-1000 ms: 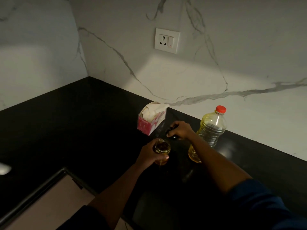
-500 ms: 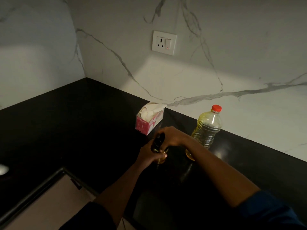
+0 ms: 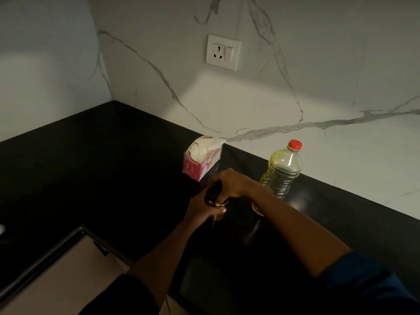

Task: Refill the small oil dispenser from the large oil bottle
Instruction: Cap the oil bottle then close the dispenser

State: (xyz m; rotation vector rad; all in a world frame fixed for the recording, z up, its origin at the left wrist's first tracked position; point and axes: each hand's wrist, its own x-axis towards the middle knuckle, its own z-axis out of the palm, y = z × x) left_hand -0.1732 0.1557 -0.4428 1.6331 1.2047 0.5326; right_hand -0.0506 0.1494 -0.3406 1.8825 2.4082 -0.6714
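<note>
The small glass oil dispenser [image 3: 218, 215] stands on the black counter [image 3: 95, 169], mostly hidden by my hands. My left hand [image 3: 200, 208] is wrapped around its body. My right hand [image 3: 229, 181] grips the dark dispenser top [image 3: 214, 192] from above, on the dispenser's mouth. The large clear oil bottle [image 3: 283, 171] with a red cap stands upright to the right, near the wall, with yellow oil in it. My right forearm crosses in front of its base.
A pink tissue box [image 3: 200, 161] sits behind the dispenser against the marble wall. A wall socket [image 3: 223, 52] is above it. The counter's front edge and a pale cabinet panel [image 3: 56, 276] run along the lower left.
My right hand picked up the dark top from the counter beside the dispenser and brought it onto the dispenser's mouth. The left hand has kept its hold on the dispenser.
</note>
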